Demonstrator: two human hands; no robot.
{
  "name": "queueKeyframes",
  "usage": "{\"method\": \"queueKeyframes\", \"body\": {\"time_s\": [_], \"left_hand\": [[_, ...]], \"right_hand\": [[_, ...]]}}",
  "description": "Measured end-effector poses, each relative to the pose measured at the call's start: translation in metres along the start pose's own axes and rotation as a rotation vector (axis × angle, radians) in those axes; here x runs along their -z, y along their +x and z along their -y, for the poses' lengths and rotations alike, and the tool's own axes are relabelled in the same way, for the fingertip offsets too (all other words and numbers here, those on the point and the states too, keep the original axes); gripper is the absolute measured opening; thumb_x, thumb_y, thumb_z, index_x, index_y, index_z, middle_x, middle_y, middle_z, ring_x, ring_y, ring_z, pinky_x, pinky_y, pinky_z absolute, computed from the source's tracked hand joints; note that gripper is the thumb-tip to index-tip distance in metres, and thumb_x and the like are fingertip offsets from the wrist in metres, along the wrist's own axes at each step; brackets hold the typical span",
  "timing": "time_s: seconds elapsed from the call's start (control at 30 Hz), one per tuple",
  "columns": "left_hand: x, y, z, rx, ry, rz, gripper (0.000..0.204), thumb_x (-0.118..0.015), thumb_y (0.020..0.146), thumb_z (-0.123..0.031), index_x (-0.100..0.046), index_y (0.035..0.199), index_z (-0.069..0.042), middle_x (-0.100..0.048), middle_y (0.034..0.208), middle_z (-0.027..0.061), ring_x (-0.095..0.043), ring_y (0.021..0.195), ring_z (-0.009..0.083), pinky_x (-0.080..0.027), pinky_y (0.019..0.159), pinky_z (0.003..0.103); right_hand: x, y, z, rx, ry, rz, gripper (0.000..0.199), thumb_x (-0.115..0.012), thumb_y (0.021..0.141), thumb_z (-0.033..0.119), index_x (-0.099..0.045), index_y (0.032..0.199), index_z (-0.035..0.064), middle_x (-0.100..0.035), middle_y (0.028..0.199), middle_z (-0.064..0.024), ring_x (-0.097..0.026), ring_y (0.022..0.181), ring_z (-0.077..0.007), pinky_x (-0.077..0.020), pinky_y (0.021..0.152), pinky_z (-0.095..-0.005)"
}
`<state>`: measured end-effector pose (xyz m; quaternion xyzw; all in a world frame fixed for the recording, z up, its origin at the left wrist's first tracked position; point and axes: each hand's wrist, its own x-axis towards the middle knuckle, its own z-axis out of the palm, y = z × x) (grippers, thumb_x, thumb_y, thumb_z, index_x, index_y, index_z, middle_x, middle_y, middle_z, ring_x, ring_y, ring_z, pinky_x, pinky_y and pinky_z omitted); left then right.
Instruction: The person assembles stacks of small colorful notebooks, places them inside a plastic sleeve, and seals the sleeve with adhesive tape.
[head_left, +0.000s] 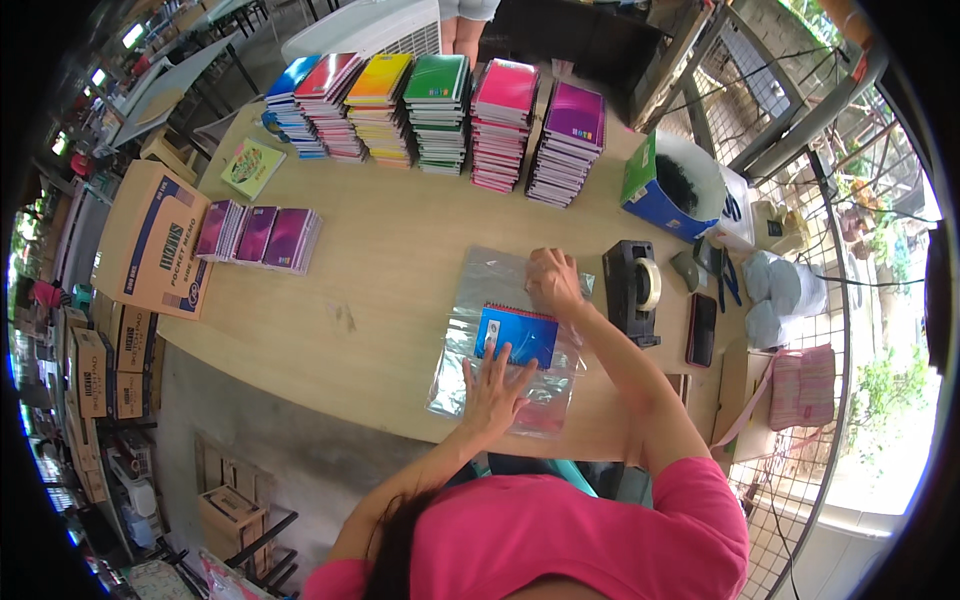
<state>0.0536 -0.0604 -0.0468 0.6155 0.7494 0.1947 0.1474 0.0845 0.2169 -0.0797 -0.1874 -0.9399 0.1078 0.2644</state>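
Note:
A blue spiral notebook [517, 334] lies partly inside a clear plastic bag [490, 275] on the wooden table [390, 270]. My left hand [492, 392] rests flat, fingers spread, on the near part of the bag and the notebook's lower edge. My right hand [552, 282] presses down on the bag at the notebook's far right corner, fingers curled on the plastic. Something pink shows inside the bag under my left hand.
Several stacks of coloured spiral notebooks [440, 110] line the far edge. Small purple notebooks [260, 236] lie at the left beside a cardboard box [152, 240]. A black tape dispenser [632, 290], a phone [701, 329], scissors and a blue-green box [660, 190] stand at the right.

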Motion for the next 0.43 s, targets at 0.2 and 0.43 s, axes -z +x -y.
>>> {"method": "queueKeyframes", "body": {"time_s": [0.2, 0.43], "left_hand": [[0.001, -0.003, 0.0, 0.01, 0.006, -0.037, 0.08, -0.074, 0.083, -0.031, -0.034, 0.152, -0.033, -0.023, 0.157, 0.0171, -0.016, 0.148, 0.0406, -0.015, 0.106, 0.077], [0.004, 0.008, -0.009, 0.065, 0.011, -0.095, 0.088, -0.078, 0.079, -0.031, -0.03, 0.153, -0.033, -0.027, 0.156, 0.014, -0.024, 0.146, 0.0387, -0.013, 0.108, 0.076]], "right_hand": [[0.014, 0.013, -0.004, -0.208, 0.318, 0.219, 0.016, -0.076, 0.068, 0.015, -0.072, 0.082, 0.0104, -0.068, 0.101, -0.007, -0.067, 0.088, -0.0305, -0.0535, 0.074, -0.041], [0.019, 0.049, -0.036, -0.293, 0.416, 0.627, 0.028, -0.082, 0.064, 0.022, -0.077, 0.089, 0.0107, -0.074, 0.081, -0.0084, -0.071, 0.078, -0.02, -0.0551, 0.072, -0.0338]]}}
